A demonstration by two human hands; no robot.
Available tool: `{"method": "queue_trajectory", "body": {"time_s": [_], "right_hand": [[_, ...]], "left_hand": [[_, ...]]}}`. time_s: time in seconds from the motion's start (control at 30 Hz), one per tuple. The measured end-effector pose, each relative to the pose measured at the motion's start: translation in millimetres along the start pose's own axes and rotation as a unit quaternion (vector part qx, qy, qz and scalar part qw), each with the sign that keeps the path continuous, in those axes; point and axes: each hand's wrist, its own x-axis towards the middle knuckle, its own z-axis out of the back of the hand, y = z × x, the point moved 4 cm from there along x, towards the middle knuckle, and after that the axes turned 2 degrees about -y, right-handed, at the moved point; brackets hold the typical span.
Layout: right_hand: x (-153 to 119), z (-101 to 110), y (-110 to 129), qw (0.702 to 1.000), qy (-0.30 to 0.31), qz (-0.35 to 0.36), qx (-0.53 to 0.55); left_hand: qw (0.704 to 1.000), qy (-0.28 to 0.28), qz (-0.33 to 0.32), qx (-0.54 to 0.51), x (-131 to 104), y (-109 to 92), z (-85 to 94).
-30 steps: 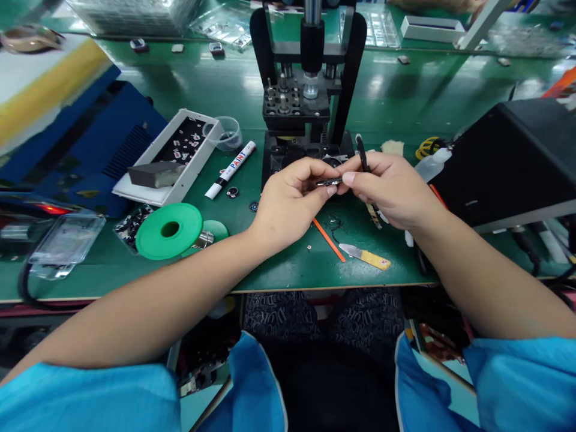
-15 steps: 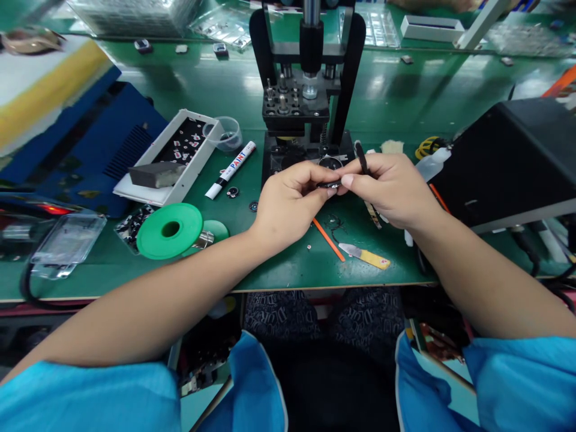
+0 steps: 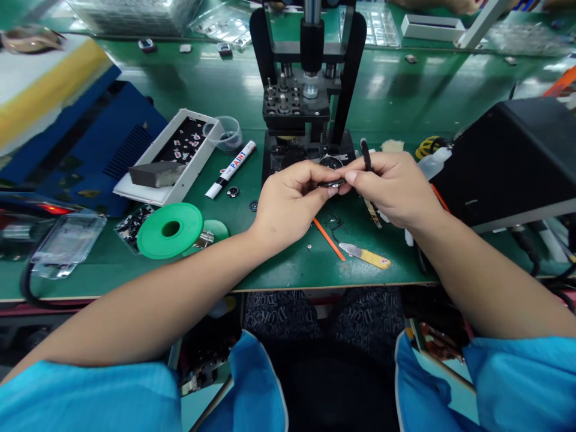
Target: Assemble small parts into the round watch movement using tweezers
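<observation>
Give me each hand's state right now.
Left hand: closed, pinching a small dark part.
Right hand: closed on a slim black item; grip on the part can't be told.

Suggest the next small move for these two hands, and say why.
Probably a slight fingertip adjustment by the right hand on the small flat dark part: the left hand pinches it between thumb and finger, the right fingertips are close at its right end, and the slim black rod is tucked in the right hand.
</observation>
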Motion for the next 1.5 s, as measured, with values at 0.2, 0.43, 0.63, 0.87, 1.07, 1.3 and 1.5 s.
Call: {"method": "queue_trajectory", "body": {"time_s": [0.2,0.43,0.63,0.87,1.07,1.3,1.5], "right_hand": [[-0.7,-0.3,2.0,1.0,-0.001,0.014,-0.005],[-0.7,0.2,1.1,1.0,-0.018,0.02,-0.009],[-1.0,1.0,4.1,0.999,-0.01,0.033,-0.025],[-1.4,0.0,2.9,0.999,-0.022,0.025,-0.018],[-1.5,1.1,6.7,0.999,-0.021,0.033,-0.037],[-1.5,0.3,4.5,0.999,-0.024,0.023,-0.021],[-2.1,0.5,4.1,1.0,-0.017,0.015,-0.009]], "left_hand": [[1.0,0.001,-0.002,-0.004,0.8,-0.6,0.8],[0.999,-0.006,-0.014,-0.046,0.6,0.0,1.1],[0.998,-0.006,-0.021,-0.061,0.3,-0.5,1.1],[0.999,-0.01,-0.018,-0.046,0.9,-1.9,1.4],[0.999,-0.01,-0.014,-0.05,0.6,-0.5,1.2],[0.999,-0.008,-0.006,-0.039,0.7,-2.3,1.5],[0.999,-0.008,-0.005,-0.052,0.4,-1.6,1.2]]}}
